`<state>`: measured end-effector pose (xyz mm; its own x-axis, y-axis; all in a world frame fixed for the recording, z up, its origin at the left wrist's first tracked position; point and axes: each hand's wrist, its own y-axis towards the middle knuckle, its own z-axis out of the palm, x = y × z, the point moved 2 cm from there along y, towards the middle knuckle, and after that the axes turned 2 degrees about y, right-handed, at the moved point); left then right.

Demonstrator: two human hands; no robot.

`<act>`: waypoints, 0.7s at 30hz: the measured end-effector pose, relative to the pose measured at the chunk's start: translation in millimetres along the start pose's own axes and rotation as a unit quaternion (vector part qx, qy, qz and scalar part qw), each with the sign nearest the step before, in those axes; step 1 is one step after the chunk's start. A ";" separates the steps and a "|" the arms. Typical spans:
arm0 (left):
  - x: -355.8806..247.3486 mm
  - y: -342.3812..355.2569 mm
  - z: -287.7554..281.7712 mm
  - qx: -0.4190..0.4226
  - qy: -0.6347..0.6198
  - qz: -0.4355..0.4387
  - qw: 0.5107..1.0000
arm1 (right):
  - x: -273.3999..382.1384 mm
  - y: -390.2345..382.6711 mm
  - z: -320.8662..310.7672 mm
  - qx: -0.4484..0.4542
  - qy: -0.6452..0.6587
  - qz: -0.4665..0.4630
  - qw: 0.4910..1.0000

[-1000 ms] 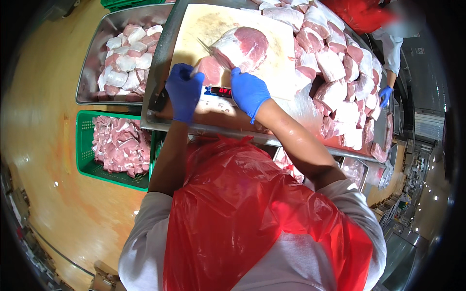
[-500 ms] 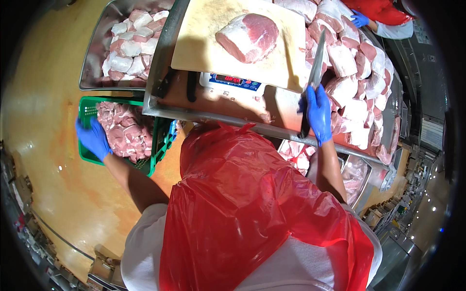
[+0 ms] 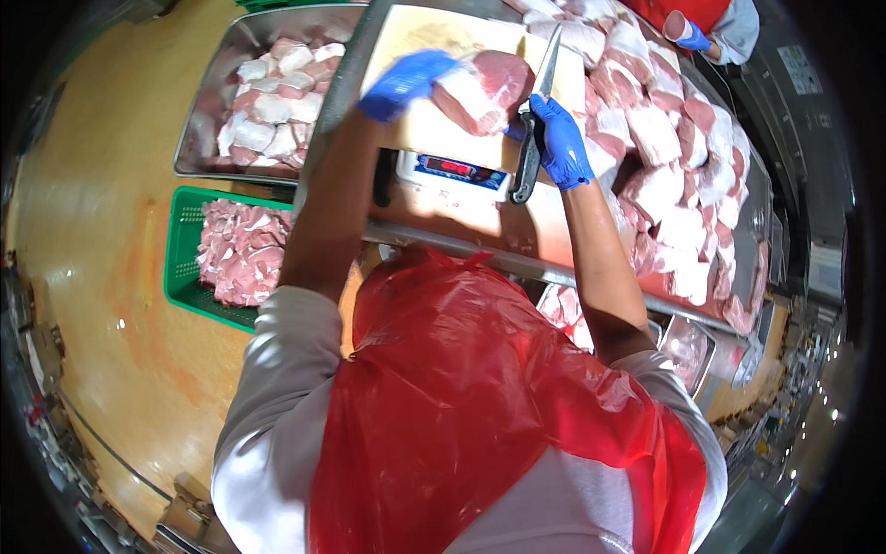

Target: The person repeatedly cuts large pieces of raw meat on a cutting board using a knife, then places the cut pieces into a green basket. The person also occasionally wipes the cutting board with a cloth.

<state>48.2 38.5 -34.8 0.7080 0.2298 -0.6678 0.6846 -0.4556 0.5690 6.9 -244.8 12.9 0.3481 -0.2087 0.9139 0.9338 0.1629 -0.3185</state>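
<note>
A thick chunk of raw pork (image 3: 482, 90), red on one side and fatty white on the other, rests on the pale cutting board (image 3: 392, 42). At its left end is my left hand (image 3: 404, 83), blue-gloved and smeared by motion, so its finger posture is unclear. My right hand (image 3: 565, 152), also gloved in blue, is closed round the black-handled knife (image 3: 528, 162). The blade points up and away, just right of the pork. Blue fingertips show left of the knife handle, beside the pork's lower edge. A digital scale (image 3: 452, 171) sits at the board's near edge.
Many pork pieces (image 3: 657, 120) cover the table's right side. To the left stand a metal tub (image 3: 196, 138) of pork chunks and a green basket (image 3: 180, 268) of trimmings. Another black handle (image 3: 383, 180) lies left of the scale. At far right, a co-worker's gloved hand (image 3: 690, 35) holds meat.
My left hand has moved from the green basket up to the pork on the board. The right hand has brought the knife leftward, close to the pork. The co-worker's hand now holds meat.
</note>
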 end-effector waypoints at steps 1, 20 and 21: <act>-5.8 13.3 11.1 0.025 -0.095 0.043 0.994 | 9.7 2.1 14.7 0.007 -0.020 -0.018 1.000; -25.2 30.9 -80.6 -0.390 0.091 -0.184 0.898 | -14.2 -182.3 -176.6 -0.237 0.005 -0.108 0.965; -63.5 92.0 -14.9 -0.306 0.017 -0.148 0.940 | -24.8 -196.4 -193.2 -0.274 0.003 -0.107 0.956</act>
<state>68.8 -5.2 67.1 0.4681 0.3006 -0.8310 0.8174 0.2102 0.5364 -169.2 -457.9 4.1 0.1440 -0.1860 0.9720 0.8863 -0.4127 -0.2102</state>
